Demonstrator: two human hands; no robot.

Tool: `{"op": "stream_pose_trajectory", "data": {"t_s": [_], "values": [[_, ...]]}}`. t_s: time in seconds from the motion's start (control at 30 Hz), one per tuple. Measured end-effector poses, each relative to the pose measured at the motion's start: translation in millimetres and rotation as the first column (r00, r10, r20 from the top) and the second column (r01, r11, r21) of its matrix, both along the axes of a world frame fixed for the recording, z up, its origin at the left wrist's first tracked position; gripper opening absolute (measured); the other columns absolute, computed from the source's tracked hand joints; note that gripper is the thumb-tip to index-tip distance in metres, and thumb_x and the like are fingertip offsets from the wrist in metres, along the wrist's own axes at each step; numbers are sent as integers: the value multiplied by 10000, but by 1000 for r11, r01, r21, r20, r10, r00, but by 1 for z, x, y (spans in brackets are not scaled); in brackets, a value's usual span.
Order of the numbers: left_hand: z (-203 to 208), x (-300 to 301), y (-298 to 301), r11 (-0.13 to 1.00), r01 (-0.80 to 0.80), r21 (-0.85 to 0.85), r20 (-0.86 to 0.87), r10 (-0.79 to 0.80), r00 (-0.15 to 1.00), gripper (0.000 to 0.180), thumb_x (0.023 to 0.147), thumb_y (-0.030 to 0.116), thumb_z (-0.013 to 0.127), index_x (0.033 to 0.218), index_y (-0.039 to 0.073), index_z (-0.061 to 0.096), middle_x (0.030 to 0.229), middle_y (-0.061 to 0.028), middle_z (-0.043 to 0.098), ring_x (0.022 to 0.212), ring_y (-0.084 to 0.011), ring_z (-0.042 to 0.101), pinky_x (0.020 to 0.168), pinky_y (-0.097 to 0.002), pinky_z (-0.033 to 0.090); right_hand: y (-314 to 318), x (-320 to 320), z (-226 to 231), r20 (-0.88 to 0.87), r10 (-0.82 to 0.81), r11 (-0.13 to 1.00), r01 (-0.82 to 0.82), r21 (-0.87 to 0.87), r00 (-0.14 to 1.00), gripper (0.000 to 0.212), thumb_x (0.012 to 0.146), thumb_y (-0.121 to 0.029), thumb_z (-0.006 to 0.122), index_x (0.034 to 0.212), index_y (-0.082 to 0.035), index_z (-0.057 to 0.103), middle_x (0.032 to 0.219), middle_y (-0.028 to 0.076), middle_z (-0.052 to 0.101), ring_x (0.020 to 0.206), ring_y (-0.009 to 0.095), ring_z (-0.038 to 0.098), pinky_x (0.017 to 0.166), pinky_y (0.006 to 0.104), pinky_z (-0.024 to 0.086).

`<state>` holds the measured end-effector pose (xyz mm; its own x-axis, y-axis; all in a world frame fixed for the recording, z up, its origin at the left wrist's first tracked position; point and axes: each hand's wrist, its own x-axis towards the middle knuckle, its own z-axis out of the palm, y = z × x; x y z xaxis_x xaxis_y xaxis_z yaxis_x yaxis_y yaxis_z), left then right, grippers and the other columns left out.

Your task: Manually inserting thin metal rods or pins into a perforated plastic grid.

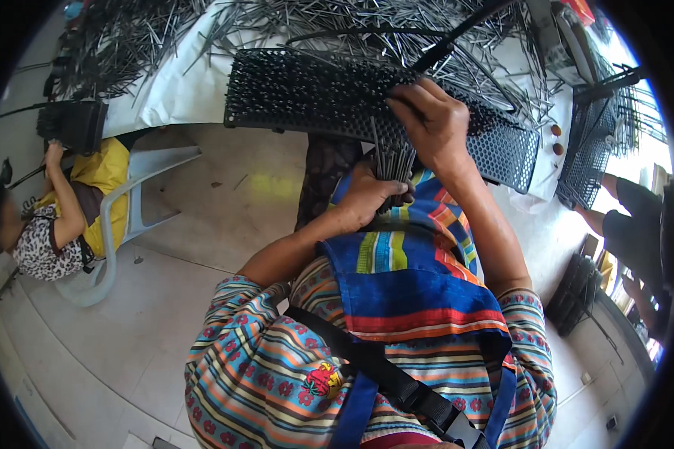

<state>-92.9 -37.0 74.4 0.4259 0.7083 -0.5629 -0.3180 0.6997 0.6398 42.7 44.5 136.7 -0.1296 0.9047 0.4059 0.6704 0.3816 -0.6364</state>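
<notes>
Just beyond your lap, at the near side of the worktable, your left hand [368, 196] is closed around a bundle of thin dark rods [394, 161], held upright right beside the near edge of the perforated black tray [518, 144]. Your right hand [437, 126] is bent over the tray, its thumb and fingers curled close together; whether they pinch a single rod, I cannot tell from this view.

The bundle looks like your first risk: its tops spread unevenly, and one rod stands above the others, so a loosened left grip could let some slide down onto your striped apron [408, 292]. A knock from your right wrist, which is near those tops, could scatter them too.

Many small rods [299, 90] crowd the left and middle of the tray, while its right end shows open holes. Because they are packed so tightly, your fingertips could brush neighbours and tilt them, or two might share a hole unnoticed. The tray's near edge seems to reach past the table's white cover [174, 93]; if it is poorly supported there, leaning on it might tip it. On the far side, loose rods [273, 22] lie tangled, and a sleeve could drag them.
</notes>
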Motion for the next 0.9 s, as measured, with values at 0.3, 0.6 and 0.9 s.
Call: {"op": "stream_pose_trajectory", "data": {"t_s": [0.3,0.6,0.9], "values": [[-4,-18,-6,999,1,-46,30,1,1000,227,766,-97,620,982,-64,561,819,-152,666,681,-228,672,620,-338,546,106,-116,3,545,163,986,-124,-109,822,137,787,-198,642,844,-86,694,837,121,678,749,330,669,633,418,540],[-8,-27,-6,999,15,-44,70,-11,997,199,793,-82,600,986,-35,593,840,-142,674,725,-214,681,642,-320,555,128,-155,11,625,285,938,-79,-337,727,178,781,-191,601,889,-92,703,903,140,696,861,317,683,708,415,548],[-6,-27,-4,999,35,-40,45,-33,998,185,776,-74,618,958,-37,611,823,-130,675,708,-209,680,665,-323,563,146,-149,8,557,281,923,-61,-380,782,244,775,-215,592,953,-79,688,962,141,693,921,324,670,781,420,539]]}}
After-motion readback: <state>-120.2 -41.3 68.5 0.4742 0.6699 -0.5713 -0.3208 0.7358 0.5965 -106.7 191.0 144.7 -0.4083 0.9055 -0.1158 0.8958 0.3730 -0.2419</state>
